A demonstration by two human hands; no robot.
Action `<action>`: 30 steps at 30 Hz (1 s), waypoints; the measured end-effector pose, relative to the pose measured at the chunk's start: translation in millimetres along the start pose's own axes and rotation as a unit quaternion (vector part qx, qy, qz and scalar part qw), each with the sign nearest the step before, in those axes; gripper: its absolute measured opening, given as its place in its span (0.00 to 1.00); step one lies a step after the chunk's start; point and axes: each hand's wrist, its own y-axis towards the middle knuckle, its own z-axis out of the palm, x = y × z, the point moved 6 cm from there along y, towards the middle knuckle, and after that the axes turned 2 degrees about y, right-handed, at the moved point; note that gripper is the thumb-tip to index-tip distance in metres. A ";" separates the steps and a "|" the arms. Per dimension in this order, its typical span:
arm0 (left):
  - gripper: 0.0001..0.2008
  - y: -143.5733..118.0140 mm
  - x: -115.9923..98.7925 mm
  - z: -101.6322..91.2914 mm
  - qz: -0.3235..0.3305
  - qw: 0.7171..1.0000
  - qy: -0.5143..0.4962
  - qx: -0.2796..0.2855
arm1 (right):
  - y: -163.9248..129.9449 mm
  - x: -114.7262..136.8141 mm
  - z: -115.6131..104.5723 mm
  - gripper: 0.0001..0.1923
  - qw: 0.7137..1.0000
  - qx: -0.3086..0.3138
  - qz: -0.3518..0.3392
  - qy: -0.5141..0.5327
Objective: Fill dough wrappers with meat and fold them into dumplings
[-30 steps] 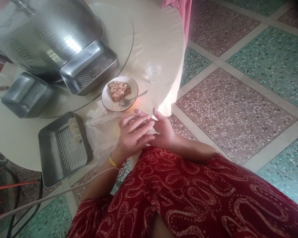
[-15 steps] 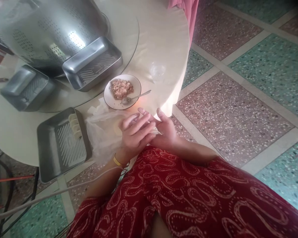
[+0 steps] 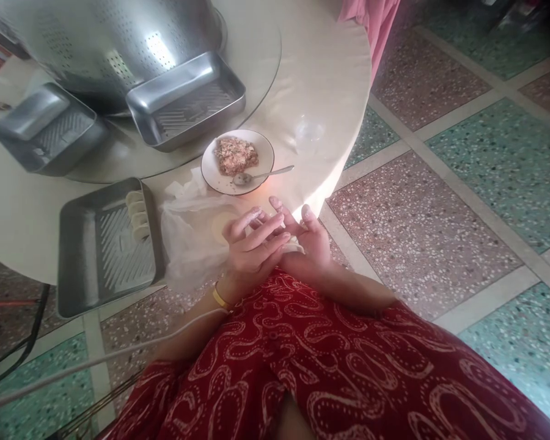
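Observation:
My left hand, with a yellow band at its wrist, lies over my right hand in front of my body. Between them shows the pale edge of a dumpling, mostly hidden by my fingers. It rests in my right palm, thumb raised, while my left fingers bend over it. Flour dusts the fingertips. Just beyond is a plate with minced filling and a metal spoon. Left of my hands, a clear plastic bag holds round pale wrappers.
A metal tray with several finished dumplings sits at the table's left edge. Farther back are two more trays and a large perforated steel pot on the glass turntable. A clear cup stands right of the plate.
The view has shifted, so the table things sit a little differently in frame. Both hands stay together around the dumpling, with only slight finger movement.

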 end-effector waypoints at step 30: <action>0.12 -14.2 1.2 -2.7 -0.057 0.997 -0.023 -0.051 | -0.4 -1.2 -7.3 0.27 0.997 -0.048 -0.034 -0.040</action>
